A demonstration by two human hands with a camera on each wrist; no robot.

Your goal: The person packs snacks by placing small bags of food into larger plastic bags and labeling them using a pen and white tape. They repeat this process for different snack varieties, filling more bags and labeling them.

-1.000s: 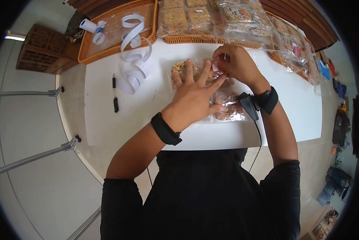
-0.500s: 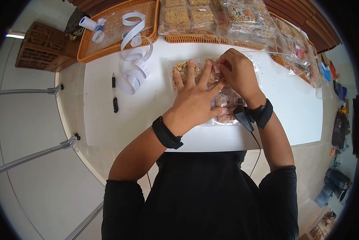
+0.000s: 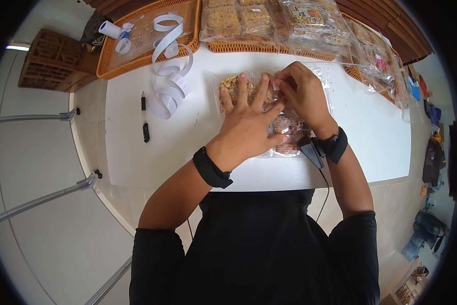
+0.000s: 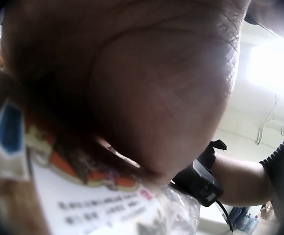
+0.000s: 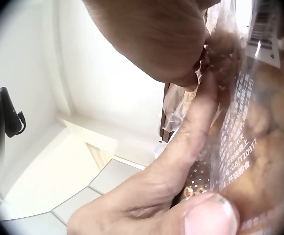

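Clear plastic packs of snacks lie on the white table in front of me; nutty, pale pieces show at their left and browner ones at their right. My left hand rests across them with its fingers straight and spread. Its palm hangs over a printed white label in the left wrist view. Beside the left index finger, my right hand has its thumb and fingers curled together, pinching at a small white sticker on the packaging. White print and a barcode show on the clear pack in the right wrist view.
A long curled strip of white labels trails from a wicker tray at the far left. A black pen and its cap lie left of my hands. More bagged snacks fill trays along the back.
My right hand has shifted slightly down, with its fingers still pinched by the sticker. The left hand stays spread on the packs.
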